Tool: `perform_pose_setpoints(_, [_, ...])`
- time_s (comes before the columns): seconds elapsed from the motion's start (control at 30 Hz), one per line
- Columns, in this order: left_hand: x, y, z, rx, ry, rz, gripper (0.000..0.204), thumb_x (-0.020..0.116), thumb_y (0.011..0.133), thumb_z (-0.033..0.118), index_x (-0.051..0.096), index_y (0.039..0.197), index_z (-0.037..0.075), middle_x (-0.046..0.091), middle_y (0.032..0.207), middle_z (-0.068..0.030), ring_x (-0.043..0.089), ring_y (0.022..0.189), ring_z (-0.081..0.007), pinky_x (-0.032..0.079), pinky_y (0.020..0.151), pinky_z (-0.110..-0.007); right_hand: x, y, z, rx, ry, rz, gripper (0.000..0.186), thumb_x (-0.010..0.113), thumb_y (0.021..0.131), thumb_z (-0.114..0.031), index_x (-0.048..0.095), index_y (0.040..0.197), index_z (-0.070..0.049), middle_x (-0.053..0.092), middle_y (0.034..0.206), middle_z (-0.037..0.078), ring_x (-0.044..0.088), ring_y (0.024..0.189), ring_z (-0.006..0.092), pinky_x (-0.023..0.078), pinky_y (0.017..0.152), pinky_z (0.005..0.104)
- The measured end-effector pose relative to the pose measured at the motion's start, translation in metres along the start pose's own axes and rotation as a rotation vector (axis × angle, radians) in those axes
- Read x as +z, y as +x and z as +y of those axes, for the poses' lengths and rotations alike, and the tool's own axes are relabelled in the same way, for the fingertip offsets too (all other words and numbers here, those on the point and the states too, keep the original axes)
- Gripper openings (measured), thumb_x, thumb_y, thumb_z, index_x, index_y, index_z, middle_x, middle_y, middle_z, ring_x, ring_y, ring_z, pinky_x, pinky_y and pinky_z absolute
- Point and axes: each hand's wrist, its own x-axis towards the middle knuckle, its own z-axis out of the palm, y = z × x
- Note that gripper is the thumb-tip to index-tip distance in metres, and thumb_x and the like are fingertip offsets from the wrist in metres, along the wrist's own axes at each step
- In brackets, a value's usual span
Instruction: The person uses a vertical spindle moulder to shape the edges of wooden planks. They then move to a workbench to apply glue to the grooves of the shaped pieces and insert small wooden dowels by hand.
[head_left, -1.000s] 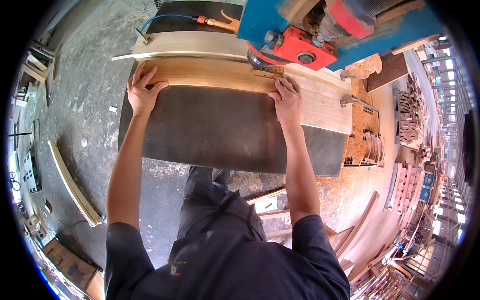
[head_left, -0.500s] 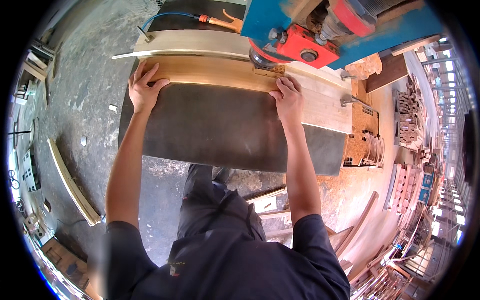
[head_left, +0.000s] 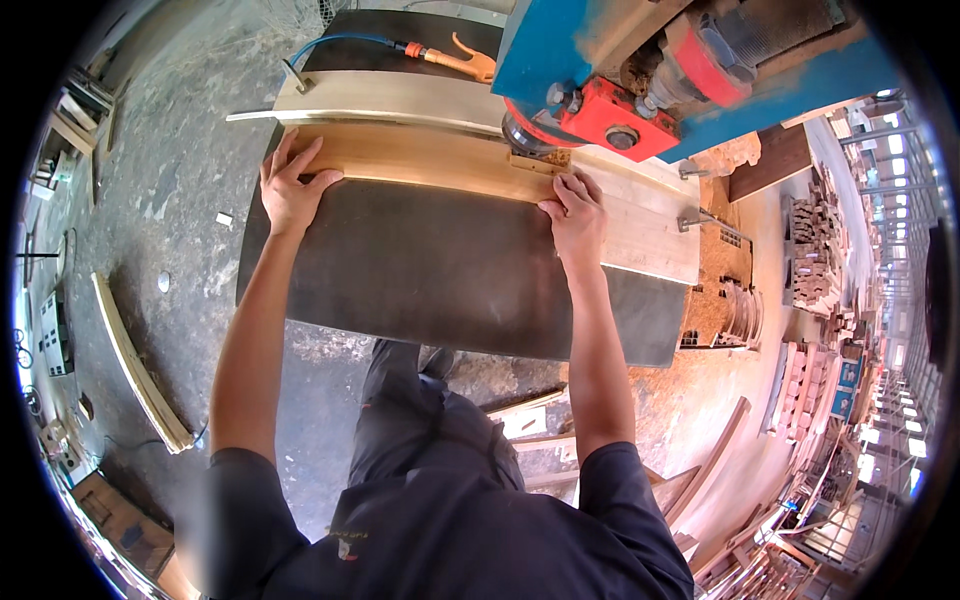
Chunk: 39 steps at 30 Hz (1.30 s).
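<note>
a person in a dark short-sleeved shirt [head_left: 470,540] is leaning over a dark, smooth-faced, flat tabletop [head_left: 430,270], both arms reaching forward. the bare left hand [head_left: 291,195] is lying part-open at the left end of a honey-brown, long, narrow wooden board [head_left: 420,160], fingers spreading over its top and thumb resting at the near edge. the bare right hand [head_left: 577,222] is bending its fingers over the near edge toward the right end, thumb tucked alongside; how tightly it is gripping is hidden.

the board is lying flat on the tabletop, running between the hands. it is looking stiff and moderately light, probably sliding easily on the dark surface and hardly fragile, though thin edges could be splintering. its two ends, along the near edge, are offering the best hold, keeping fingers clear of the machine. its face is showing a smooth, faintly glossy, straight grain.

behind it, a pale, straight-edged wooden plank [head_left: 400,92] is stretching across, with a grey metal clamp [head_left: 688,222] standing on the pale wood at right. a red, blocky metal machine head [head_left: 620,118] is hanging above the board's right part from a blue, flat-sided metal arm [head_left: 545,50]. an orange plastic air gun [head_left: 450,60] is lying farther back, and rough brown wood stacks [head_left: 815,245] are standing far right.
</note>
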Motion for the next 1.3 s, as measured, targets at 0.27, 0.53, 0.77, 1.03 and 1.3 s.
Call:
perform_pose_setpoints(0.27, [0.002, 0.000, -0.002, -0.010, -0.015, -0.007, 0.060, 0.095, 0.065, 0.037, 0.082, 0.123, 0.024, 0.060, 0.150, 0.0041, 0.057, 0.127, -0.0259, 0.047, 0.112, -0.042, 0.004, -0.002, 0.005, -0.025, 0.035, 0.022, 0.043, 0.086, 0.070, -0.006, 0.077, 0.111, 0.001, 0.074, 0.120, 0.008, 0.062, 0.127, 0.0354, 0.054, 0.103, 0.0446])
perform_pose_setpoints(0.53, [0.000, -0.002, 0.001, -0.009, -0.012, 0.011, 0.059, 0.095, 0.064, 0.036, 0.082, 0.121, 0.024, 0.061, 0.150, 0.0050, 0.057, 0.126, -0.0251, 0.046, 0.113, -0.042, 0.001, -0.003, 0.001, -0.006, 0.056, 0.003, 0.040, 0.085, 0.072, -0.006, 0.077, 0.111, 0.002, 0.074, 0.120, 0.008, 0.060, 0.129, 0.0352, 0.054, 0.102, 0.0441])
perform_pose_setpoints(0.77, [0.000, -0.001, 0.001, -0.016, -0.023, 0.009, 0.059, 0.095, 0.064, 0.037, 0.082, 0.121, 0.025, 0.061, 0.150, 0.0050, 0.057, 0.127, -0.0252, 0.045, 0.114, -0.042, 0.000, -0.002, 0.003, -0.024, 0.047, 0.011, 0.040, 0.085, 0.072, -0.007, 0.078, 0.110, 0.001, 0.074, 0.119, 0.008, 0.061, 0.128, 0.0354, 0.054, 0.103, 0.0441])
perform_pose_setpoints(1.03, [0.000, -0.001, -0.001, -0.001, -0.019, 0.017, 0.058, 0.095, 0.065, 0.036, 0.083, 0.120, 0.024, 0.061, 0.149, 0.0038, 0.059, 0.127, -0.0246, 0.044, 0.114, -0.042, 0.002, -0.002, 0.004, -0.013, 0.060, 0.011, 0.040, 0.085, 0.071, -0.008, 0.078, 0.109, 0.001, 0.074, 0.119, 0.008, 0.061, 0.127, 0.0357, 0.053, 0.105, 0.0453])
perform_pose_setpoints(1.3, [-0.005, -0.010, 0.001, -0.007, -0.027, 0.014, 0.058, 0.096, 0.064, 0.034, 0.083, 0.119, 0.024, 0.061, 0.149, 0.0037, 0.058, 0.129, -0.0248, 0.044, 0.114, -0.042, -0.002, -0.001, 0.003, -0.052, 0.028, 0.022, 0.041, 0.086, 0.070, -0.005, 0.079, 0.110, 0.002, 0.076, 0.117, 0.008, 0.065, 0.125, 0.0341, 0.056, 0.102, 0.0418])
